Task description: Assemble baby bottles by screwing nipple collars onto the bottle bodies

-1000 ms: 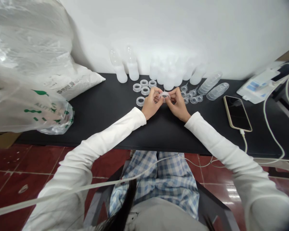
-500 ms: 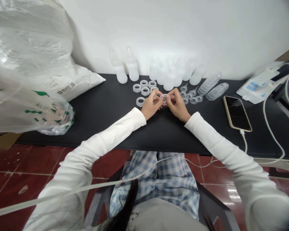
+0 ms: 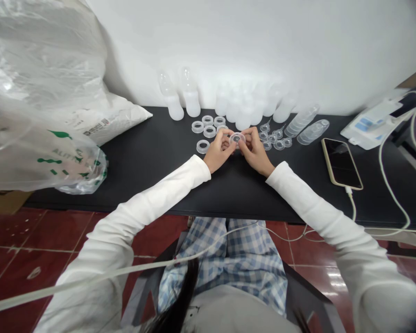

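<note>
Both hands are at the middle of the black table, raised just over its surface. Between their fingertips is a translucent bottle collar ring (image 3: 237, 134), tilted toward me; whether a teat sits inside it I cannot tell. My left hand (image 3: 219, 150) pinches its left side with thumb and fingers. On the right side, my right hand (image 3: 257, 150) grips it the same way. Several loose collar rings (image 3: 203, 151) lie left of my left hand, one partly hidden behind it. Several clear teats (image 3: 279, 144) lie just right of my right hand.
White bottles (image 3: 243, 119) crowd behind my hands. Two capped bottles (image 3: 193, 105) stand by the wall, left. Stacked clear caps (image 3: 312, 132), a phone (image 3: 343, 162) on a cable and a white box (image 3: 369, 122) are right. Plastic bags (image 3: 69, 148) fill the left.
The collar ring has tilted up, showing more of its face and central opening, and the fingers have shifted slightly around it. Everything else stays in place.
</note>
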{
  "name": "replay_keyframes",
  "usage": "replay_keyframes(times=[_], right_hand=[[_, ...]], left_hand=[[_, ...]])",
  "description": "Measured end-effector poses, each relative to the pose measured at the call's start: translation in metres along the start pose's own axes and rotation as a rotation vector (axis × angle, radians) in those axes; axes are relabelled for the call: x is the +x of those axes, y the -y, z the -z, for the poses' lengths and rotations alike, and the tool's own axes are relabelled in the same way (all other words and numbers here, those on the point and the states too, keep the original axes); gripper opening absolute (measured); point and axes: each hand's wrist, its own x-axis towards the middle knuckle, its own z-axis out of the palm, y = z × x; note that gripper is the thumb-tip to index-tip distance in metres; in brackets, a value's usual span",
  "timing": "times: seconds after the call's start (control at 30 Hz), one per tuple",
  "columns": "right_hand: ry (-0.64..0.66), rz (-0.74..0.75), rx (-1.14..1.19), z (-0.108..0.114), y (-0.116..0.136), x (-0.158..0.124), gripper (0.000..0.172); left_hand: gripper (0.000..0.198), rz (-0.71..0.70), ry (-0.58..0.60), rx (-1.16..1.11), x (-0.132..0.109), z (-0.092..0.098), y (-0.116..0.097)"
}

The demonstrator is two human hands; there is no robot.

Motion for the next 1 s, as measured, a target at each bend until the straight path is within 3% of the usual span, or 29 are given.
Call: replay_keyframes(times=[0.53,0.77,1.0], right_hand=[[-0.026,-0.018,0.051,-0.004,0.001,0.001,0.047],[-0.069,-0.071,0.179,0.001,-0.002,0.003,0.056],[0.020,-0.074,0.171,0.010,0.009,0.007,0.047]], left_hand=[[0.033,-0.018,-0.063,0.088,-0.002,-0.004,0.004],[0.037,-0.067,0.006,0.064,-0.002,0.001,-0.002],[0.019,-0.161,0.020,0.098,0.001,0.007,-0.007]])
